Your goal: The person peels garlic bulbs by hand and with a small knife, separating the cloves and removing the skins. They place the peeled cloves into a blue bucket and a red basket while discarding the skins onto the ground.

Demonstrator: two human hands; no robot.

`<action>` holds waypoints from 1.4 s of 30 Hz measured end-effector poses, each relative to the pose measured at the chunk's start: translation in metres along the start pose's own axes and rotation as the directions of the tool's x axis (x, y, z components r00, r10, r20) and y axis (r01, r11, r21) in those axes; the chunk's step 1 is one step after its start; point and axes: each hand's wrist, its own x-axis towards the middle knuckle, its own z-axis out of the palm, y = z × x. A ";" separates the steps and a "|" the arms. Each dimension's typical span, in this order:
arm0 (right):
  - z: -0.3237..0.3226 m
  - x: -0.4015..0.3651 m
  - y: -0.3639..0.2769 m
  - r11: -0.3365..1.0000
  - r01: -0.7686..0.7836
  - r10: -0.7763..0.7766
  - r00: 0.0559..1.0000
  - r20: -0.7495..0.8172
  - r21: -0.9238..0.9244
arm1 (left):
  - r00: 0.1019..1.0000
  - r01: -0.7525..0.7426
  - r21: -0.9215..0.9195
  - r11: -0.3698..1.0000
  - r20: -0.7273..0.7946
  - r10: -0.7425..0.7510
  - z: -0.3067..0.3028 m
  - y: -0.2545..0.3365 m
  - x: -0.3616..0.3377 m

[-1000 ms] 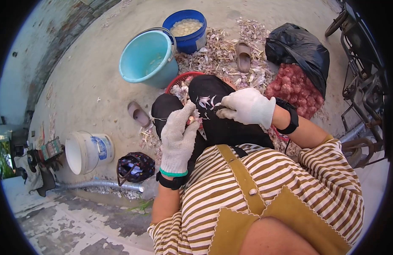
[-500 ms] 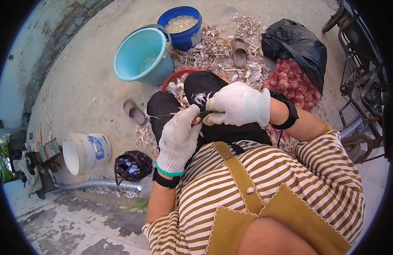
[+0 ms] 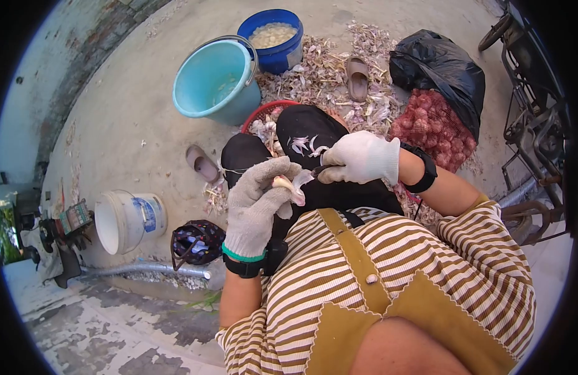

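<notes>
My left hand (image 3: 264, 197), in a white knitted glove with a green cuff, pinches a garlic clove (image 3: 281, 182) between thumb and fingers. Papery skin (image 3: 301, 184) hangs loose from the clove's right side. My right hand (image 3: 357, 159), gloved too, grips a small dark knife (image 3: 318, 170), its tip pointing at the clove; most of the knife is hidden in the fist. Both hands are over my black-trousered lap, where shed garlic skins (image 3: 304, 145) lie on the knee. Beyond my knees, a red basket (image 3: 264, 111) of garlic is partly covered by my legs.
A light blue bucket (image 3: 187, 100) and a dark blue bucket (image 3: 289, 57) with peeled cloves stand ahead. Skins litter the ground around a slipper (image 3: 357, 81). At right are a red net bag (image 3: 432, 128) of garlic and a black plastic bag (image 3: 439, 65). A white bucket (image 3: 148, 219) lies left.
My hands have drawn apart. The left has turned so the clove shows with its skin peeling off; the right has moved slightly right with the knife.
</notes>
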 end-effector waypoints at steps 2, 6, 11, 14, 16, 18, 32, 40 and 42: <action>-0.007 -0.005 -0.005 0.999 -0.042 0.042 0.999 0.008 0.030 | 0.999 0.040 0.013 0.999 -0.012 -0.040 0.001 0.003 0.001; -0.022 -0.011 -0.019 0.900 -0.053 0.052 0.999 0.015 0.433 | 0.998 0.060 0.161 0.985 0.017 -0.064 0.002 0.003 0.005; -0.026 -0.009 -0.027 0.978 0.063 -0.063 0.998 -0.005 0.198 | 0.998 0.016 0.339 0.941 0.050 -0.035 0.005 0.004 0.006; -0.024 -0.004 -0.022 0.978 0.090 -0.098 0.995 0.029 0.188 | 0.983 -0.160 0.524 0.836 0.162 0.087 -0.001 0.003 0.007; -0.025 -0.003 -0.019 0.955 0.034 -0.064 0.993 0.094 0.296 | 0.977 -0.141 0.535 0.833 0.209 0.031 -0.001 0.009 0.006; -0.025 -0.004 -0.019 0.918 -0.029 -0.039 0.986 0.162 0.397 | 0.979 -0.085 0.471 0.878 0.205 -0.016 0.003 0.013 0.004; -0.001 0.005 -0.002 0.956 0.192 -0.152 0.971 -0.185 0.224 | 0.985 0.157 0.182 0.971 0.039 -0.166 0.006 -0.014 0.006; -0.015 -0.006 -0.016 0.999 0.047 -0.046 0.999 -0.010 0.017 | 0.978 -0.185 0.562 0.807 0.188 0.093 -0.007 -0.024 0.018; -0.014 -0.003 -0.020 0.995 0.050 -0.050 0.999 -0.009 -0.084 | 0.931 -0.364 0.807 0.464 0.327 0.160 -0.004 -0.017 0.020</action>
